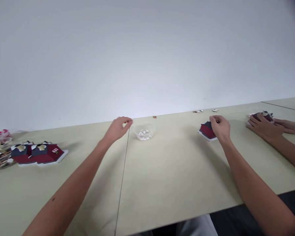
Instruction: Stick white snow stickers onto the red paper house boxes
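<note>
My left hand (118, 128) hovers at the left rim of a clear plastic bowl (137, 133) holding several small white pieces (144, 132). Its thumb and forefinger come together in a pinch; whether anything sits between the tips is too small to tell. Farther right, my right hand (220, 127) has its fingers closed at the top right side of a dark red and grey house-shaped piece (207, 131) with a white edge. That hand covers part of the piece, which is at or just above the table.
On the left lie a larger red and grey house-shaped piece (43, 155), a pile of flat cutouts (0, 155) and a pink-and-white bundle (0, 135). Small cutouts (198, 111) rest by the wall. At right, another person's hands (266, 127) hold a similar house-shaped piece (267, 116).
</note>
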A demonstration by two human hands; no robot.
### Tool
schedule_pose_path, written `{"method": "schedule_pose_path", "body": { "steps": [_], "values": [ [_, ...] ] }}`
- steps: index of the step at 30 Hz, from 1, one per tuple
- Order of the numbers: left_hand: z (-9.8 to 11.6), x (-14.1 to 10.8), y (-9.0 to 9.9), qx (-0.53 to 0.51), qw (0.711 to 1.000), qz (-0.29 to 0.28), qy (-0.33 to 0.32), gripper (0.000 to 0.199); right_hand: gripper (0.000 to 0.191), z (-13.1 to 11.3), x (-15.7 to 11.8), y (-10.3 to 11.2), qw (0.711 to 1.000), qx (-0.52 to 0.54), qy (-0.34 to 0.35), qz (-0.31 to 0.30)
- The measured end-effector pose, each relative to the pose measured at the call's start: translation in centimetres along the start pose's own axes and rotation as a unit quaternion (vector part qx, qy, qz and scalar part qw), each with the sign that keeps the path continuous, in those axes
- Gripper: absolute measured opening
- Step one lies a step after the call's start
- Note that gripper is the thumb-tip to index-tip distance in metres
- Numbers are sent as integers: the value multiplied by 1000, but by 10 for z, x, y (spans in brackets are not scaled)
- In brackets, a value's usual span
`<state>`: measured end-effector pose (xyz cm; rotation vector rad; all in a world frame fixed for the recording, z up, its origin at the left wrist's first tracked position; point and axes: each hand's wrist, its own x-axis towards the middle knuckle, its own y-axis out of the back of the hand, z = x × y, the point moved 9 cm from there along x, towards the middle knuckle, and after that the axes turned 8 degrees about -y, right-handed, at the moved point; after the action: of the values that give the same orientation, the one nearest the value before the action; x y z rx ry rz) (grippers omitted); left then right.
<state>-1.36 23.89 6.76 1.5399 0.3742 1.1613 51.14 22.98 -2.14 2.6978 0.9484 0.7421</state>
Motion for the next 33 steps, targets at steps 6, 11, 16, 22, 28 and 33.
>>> {"method": "schedule_pose_path", "body": {
  "steps": [6,11,16,22,28,33],
  "values": [
    [23,60,-105,16,963,-267,22,32,46,-31,-35,-39,995,18,59,-80],
    [13,73,-142,82,936,-340,42,39,57,-60,-74,-75,975,22,142,-172],
    [13,71,-148,92,934,-343,31,27,62,-80,-107,-95,946,21,218,-239],
    [32,76,-116,29,965,-261,3,31,67,-95,-135,-101,917,19,246,-313],
    [114,51,-54,-186,978,-23,-94,33,69,-105,-154,-105,907,21,258,-333],
    [149,1,-87,-368,926,10,-90,19,73,-113,-169,-106,909,13,270,-317]
  ]
}}
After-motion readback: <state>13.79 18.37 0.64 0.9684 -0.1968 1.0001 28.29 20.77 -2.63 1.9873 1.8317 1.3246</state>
